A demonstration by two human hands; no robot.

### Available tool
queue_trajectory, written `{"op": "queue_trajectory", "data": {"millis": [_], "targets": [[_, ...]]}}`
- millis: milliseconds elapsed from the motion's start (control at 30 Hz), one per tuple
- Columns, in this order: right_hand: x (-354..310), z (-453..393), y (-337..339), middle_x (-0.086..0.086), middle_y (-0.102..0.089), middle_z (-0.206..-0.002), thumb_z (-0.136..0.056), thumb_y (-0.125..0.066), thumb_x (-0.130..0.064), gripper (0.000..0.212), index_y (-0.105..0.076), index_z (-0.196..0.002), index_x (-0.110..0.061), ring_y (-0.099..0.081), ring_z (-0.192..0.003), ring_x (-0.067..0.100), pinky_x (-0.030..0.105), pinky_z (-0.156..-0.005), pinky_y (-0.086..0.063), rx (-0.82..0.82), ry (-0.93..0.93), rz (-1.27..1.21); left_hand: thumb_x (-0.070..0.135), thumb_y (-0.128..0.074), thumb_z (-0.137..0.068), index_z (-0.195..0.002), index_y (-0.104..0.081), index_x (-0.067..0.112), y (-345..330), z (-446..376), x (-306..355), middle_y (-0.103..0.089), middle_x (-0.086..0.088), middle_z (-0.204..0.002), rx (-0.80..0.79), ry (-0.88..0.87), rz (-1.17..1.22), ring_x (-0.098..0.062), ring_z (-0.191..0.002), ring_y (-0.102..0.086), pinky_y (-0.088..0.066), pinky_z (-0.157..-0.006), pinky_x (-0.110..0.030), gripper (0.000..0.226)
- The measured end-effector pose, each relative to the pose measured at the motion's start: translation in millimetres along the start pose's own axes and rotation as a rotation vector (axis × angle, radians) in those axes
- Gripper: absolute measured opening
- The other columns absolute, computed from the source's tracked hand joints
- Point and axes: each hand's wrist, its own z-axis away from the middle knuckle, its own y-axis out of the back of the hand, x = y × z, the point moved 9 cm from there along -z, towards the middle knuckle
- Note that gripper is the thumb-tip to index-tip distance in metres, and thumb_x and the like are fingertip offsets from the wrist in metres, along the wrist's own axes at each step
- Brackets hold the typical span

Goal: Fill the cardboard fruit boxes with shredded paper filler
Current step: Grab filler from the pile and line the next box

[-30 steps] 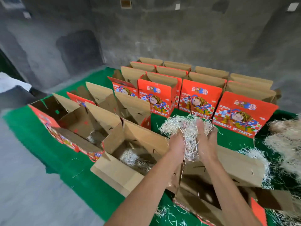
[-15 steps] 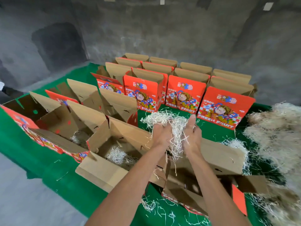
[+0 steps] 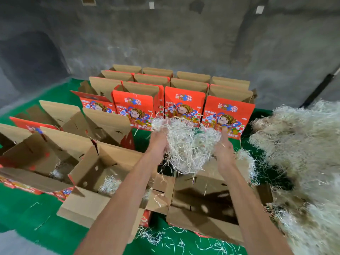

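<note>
Above the open brown cardboard box [image 3: 204,199] nearest me, my left hand [image 3: 158,142] and right hand [image 3: 223,150] grip a pale shredded-paper clump [image 3: 187,146], spread apart between them; next I judge it needs dropping inside

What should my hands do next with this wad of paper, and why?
Probably lower and release it. Both hands, left and right, hold the shredded paper above the open box, whose floor looks bare.
</note>
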Motion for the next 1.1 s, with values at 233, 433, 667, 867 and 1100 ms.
{"op": "queue_trajectory", "data": {"millis": [233, 433, 667, 867, 1100], "targets": [[-4, 28, -36, 0.014, -0.058, -0.107, -0.099, -0.051, -0.041, 0.02, -0.071, -0.102, -0.042, -0.058, -0.075, 0.004, 0.023, -0.068, -0.047, -0.151, 0.211, -0.057, 0.038, -0.056, -0.096, -0.154, -0.027, 0.029, -65, 20, -40, -0.055, 0.013, -0.125, -0.094, -0.087, -0.111, -0.008, -0.105, -0.058, -0.052, -0.08, -0.032, 0.065], [1, 26, -18, -0.008, -0.06, -0.126, -0.08, -0.055, -0.079, 0.083, -0.048, -0.141, -0.023, -0.06, -0.102, 0.01, 0.031, -0.092, -0.049, -0.064, 0.155, 0.121, 0.016, -0.04, -0.1, -0.147, -0.04, 0.019, -79, 15, -55, -0.062, -0.001, -0.093, -0.083, 0.022, -0.075, -0.01, -0.076, -0.056, -0.049, -0.07, -0.027, 0.048], [-7, 25, 3, -0.015, -0.033, -0.071, -0.093, -0.038, -0.075, 0.058, -0.059, -0.099, -0.021, -0.039, -0.073, 0.013, 0.025, -0.071, -0.036, 0.07, 0.269, 0.174, 0.069, -0.062, -0.081, -0.123, -0.052, 0.03, -103, 31, -51, -0.06, 0.011, -0.08, -0.225, -0.166, -0.006, -0.008, -0.068, -0.054, -0.041, -0.073, -0.032, 0.058], [-19, 3, 62, -0.012, -0.03, -0.044, -0.098, -0.052, -0.057, 0.053, -0.033, -0.06, -0.025, -0.022, -0.038, 0.005, 0.023, -0.042, -0.026, 0.151, 0.135, 0.044, 0.038, -0.058, -0.101, -0.088, -0.047, 0.024, -60, 4, -31, -0.052, 0.007, -0.081, -0.025, -0.084, 0.034, -0.008, -0.066, -0.049, -0.041, -0.058, -0.026, 0.022], [-20, -4, 77, -0.007, -0.032, -0.048, -0.101, -0.033, -0.061, 0.046, -0.051, -0.077, -0.026, -0.029, -0.04, 0.012, 0.024, -0.042, -0.028, 0.198, 0.028, -0.125, 0.056, -0.05, -0.098, -0.15, -0.044, 0.031, -78, 9, -26, -0.041, 0.002, -0.156, -0.166, -0.018, 0.187, -0.036, -0.145, -0.033, -0.025, -0.118, -0.056, 0.057]]}}
